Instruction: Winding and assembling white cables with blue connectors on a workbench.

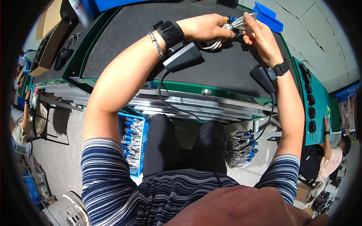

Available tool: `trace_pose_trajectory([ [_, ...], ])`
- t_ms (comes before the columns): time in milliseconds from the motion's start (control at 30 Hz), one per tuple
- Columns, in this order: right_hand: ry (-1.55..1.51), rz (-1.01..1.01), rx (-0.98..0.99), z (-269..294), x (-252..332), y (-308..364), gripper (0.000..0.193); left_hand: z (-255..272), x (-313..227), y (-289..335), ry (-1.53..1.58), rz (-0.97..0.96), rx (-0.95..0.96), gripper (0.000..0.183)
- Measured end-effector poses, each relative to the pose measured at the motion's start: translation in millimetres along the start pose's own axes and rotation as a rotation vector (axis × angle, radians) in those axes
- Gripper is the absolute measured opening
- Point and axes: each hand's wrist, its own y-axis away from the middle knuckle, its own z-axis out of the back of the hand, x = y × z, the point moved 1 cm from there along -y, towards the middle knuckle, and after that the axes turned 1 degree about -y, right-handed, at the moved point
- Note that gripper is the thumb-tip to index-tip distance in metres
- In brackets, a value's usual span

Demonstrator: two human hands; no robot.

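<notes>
A looped silver-grey cable [212, 44] with a blue connector hangs over the far right part of the dark work mat. My left hand [206, 27] is closed around the gathered middle of the bundle, where a dark tie seems to cross it. Opposite it, my right hand [264, 39] pinches the bundle's right end between thumb and fingers. The fingertips of both hands are close together, and they partly hide the cable and its connector. Just beyond my right hand stands a small blue bin [270, 18].
The green-edged bench [124, 45] has a lock on its front. By my left knee, a blue basket [143, 150] holds several cables; more bundled cables [240, 148] lie by my right knee. Wires [160, 90] trail from my wrist devices. Other people sit at far left and right.
</notes>
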Motion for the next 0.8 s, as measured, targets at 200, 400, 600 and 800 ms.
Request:
trace_pose_trajectory([
  [200, 0.024, 0.183, -0.197, 5.8, 2.1, -2.3, 0.038, -4.2, -2.9, 2.5, 0.537, -0.001, 0.06, 0.031],
  [400, 0.272, 0.564, -0.253, 4.5, 12.1, 5.3, 0.021, -1.1, -4.8, 4.3, 0.43, -0.025, 0.03, 0.029],
  [600, 0.425, 0.562, -0.262, 1.4, 20.5, 11.0, 0.02, -3.2, -4.9, 5.0, 0.358, -0.007, 0.026, 0.029],
  [800, 0.716, 0.665, -0.371, -7.5, 40.0, 26.6, 0.014, -7.1, -1.7, 3.1, 0.419, 0.007, 0.067, 0.026],
])
